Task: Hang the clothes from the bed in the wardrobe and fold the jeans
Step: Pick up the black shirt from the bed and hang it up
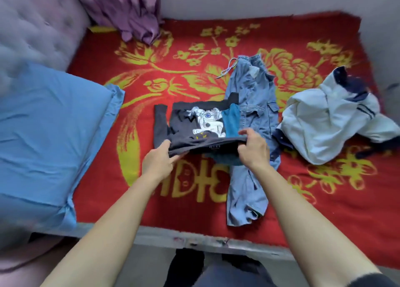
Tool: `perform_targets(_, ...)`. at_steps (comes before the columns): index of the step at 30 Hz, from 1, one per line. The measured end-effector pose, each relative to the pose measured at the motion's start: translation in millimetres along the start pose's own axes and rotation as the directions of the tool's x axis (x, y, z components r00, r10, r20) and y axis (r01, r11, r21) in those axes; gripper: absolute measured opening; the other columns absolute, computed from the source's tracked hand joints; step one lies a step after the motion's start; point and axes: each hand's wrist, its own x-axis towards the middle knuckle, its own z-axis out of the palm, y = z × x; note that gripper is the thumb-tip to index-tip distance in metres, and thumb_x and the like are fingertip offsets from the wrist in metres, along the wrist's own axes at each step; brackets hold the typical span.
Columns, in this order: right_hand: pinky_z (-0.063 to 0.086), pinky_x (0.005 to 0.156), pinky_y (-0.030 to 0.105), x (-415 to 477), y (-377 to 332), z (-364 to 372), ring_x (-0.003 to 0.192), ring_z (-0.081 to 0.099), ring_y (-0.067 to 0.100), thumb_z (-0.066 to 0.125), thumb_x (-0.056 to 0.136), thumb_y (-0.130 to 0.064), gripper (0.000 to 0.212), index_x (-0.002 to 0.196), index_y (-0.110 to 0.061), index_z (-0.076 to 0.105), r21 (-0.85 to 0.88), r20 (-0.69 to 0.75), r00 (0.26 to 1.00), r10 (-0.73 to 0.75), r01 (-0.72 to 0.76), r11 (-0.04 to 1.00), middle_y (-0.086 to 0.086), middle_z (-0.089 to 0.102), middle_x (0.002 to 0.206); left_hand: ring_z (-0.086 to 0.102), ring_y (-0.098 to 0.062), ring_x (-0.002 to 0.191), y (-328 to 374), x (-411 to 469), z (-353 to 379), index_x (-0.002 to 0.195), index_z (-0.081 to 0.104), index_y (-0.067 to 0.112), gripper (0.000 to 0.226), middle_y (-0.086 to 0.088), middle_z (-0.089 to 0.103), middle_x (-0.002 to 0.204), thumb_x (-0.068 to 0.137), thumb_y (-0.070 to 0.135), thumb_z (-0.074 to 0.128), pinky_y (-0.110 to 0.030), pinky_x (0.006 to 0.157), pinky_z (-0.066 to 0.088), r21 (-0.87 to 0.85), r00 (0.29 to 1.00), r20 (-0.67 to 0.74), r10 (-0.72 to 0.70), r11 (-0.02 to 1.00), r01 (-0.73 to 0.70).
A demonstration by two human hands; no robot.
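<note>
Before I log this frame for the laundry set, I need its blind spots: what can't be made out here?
All in the head view:
- Wardrobe: not in frame.
- Dark printed shirt: near hem bunched in the left hand and right hand, whose fingers are tucked under the cloth.
- Jeans: left edge covered by the shirt.
- White jacket: crumpled, cut by the right edge.
- Purple cloth: motion-blurred, type unclear.

Bare red blanket [173, 200] lies open between the blue pillow [47, 139] and the jeans [249, 135]. Rightward, the jeans and white jacket [324, 122] crowd the surface. Purple curtain [129, 12] droops onto the far edge, possibly touching it.
</note>
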Motion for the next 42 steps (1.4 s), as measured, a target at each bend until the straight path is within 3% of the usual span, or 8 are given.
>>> perform_targets(6,0.039,0.073,0.013,-15.0,-88.3,-117.8,0.084,0.048,0.008,0.051,0.063,0.007,0.059,0.114,-0.02,0.065,0.177,-0.455,0.83,-0.321,0.438,0.881,-0.001,0.049,0.1,0.06,-0.016,0.069,68.0,-22.1,-119.6,0.1,0.068,0.024,0.018,0.003,0.067,0.074,0.092,0.039,0.061,-0.033,0.059,0.041,-0.286,0.765,-0.642,0.045,0.912,-0.293)
perform_targets(9,0.038,0.078,0.007,-20.5,-97.4,-131.2,0.082,0.05,0.005,0.062,0.071,-0.001,0.046,0.111,-0.023,0.063,0.203,-0.62,0.717,-0.318,0.538,0.818,-0.003,0.048,0.103,0.053,0.004,0.066,78.5,-25.1,-147.9,0.094,0.066,0.019,0.02,0.018,0.06,0.072,0.088,0.039,0.066,-0.014,0.059,0.035,-0.418,0.667,-0.74,-0.087,0.836,-0.355)
perform_targets(11,0.04,0.077,0.015,-21.9,-91.0,-126.4,0.082,0.053,0.01,0.07,0.078,-0.015,0.033,0.109,-0.023,0.063,0.219,-0.573,0.782,-0.245,0.434,0.874,-0.002,0.054,0.1,0.057,0.011,0.069,76.4,-24.6,-156.2,0.096,0.06,0.021,0.024,0.02,0.06,0.077,0.082,0.035,0.074,-0.003,0.061,0.035,-0.525,0.69,-0.699,-0.189,0.791,-0.315)
perform_targets(13,0.04,0.065,0.028,-18.2,-81.1,-119.6,0.077,0.054,0.019,0.067,0.084,-0.023,0.011,0.093,-0.019,0.063,0.182,-0.243,0.962,-0.124,0.171,0.968,0.001,0.059,0.082,0.062,0.002,0.075,67.7,-21.0,-159.8,0.1,0.054,0.022,0.04,0.01,0.063,0.088,0.074,0.032,0.083,-0.007,0.062,0.043,-0.735,0.806,-0.479,-0.347,0.661,-0.152)
perform_targets(16,0.039,0.059,0.032,-19.7,-73.8,-112.6,0.068,0.056,0.029,0.058,0.084,-0.014,0.016,0.069,-0.01,0.053,0.004,0.121,0.993,-0.012,0.011,1.0,0.013,0.055,0.067,0.063,-0.014,0.079,51.4,-25.0,-157.4,0.105,0.053,0.017,0.051,-0.003,0.062,0.098,0.068,0.019,0.089,-0.024,0.059,0.049,-0.857,0.896,-0.174,-0.409,0.512,0.067)
perform_targets(24,0.044,0.07,0.035,-24.2,-154.6,-148.9,0.075,0.059,0.021,0.049,0.073,-0.021,0.033,0.091,-0.009,0.074,0.614,0.086,0.993,-0.085,0.015,0.789,0.008,0.072,0.081,0.064,-0.016,0.07,22.9,-27.1,-205.9,0.098,0.053,0.016,0.033,-0.009,0.065,0.092,0.077,-0.009,0.06,-0.024,0.057,0.053,-0.955,0.954,-0.16,-0.255,0.283,-0.085)
perform_targets(31,0.05,0.053,0.028,-34.0,-187.3,-141.8,0.053,0.064,0.024,0.068,0.06,-0.036,0.018,0.066,-0.02,0.072,0.512,0.419,0.907,-0.048,-0.192,0.837,0.005,0.068,0.067,0.047,-0.011,0.047,-16.0,-30.2,-243.0,0.075,0.055,0.02,0.012,0.004,0.053,0.062,0.075,0.029,0.064,-0.023,0.045,0.04,-0.913,0.883,-0.165,-0.439,0.406,0.031)
perform_targets(42,0.038,0.058,0.025,-87.1,-234.0,-85.6,0.064,0.051,0.012,0.045,0.079,-0.002,0.029,0.077,-0.019,0.068,0.424,0.343,0.844,-0.413,0.254,0.87,-0.011,0.061,0.065,0.062,-0.028,0.085,-73.3,-148.5,-216.2,0.093,0.061,0.014,0.012,-0.002,0.065,0.082,0.081,0.017,0.058,-0.035,0.078,0.05,-0.707,0.578,-0.459,-0.675,0.672,0.222)
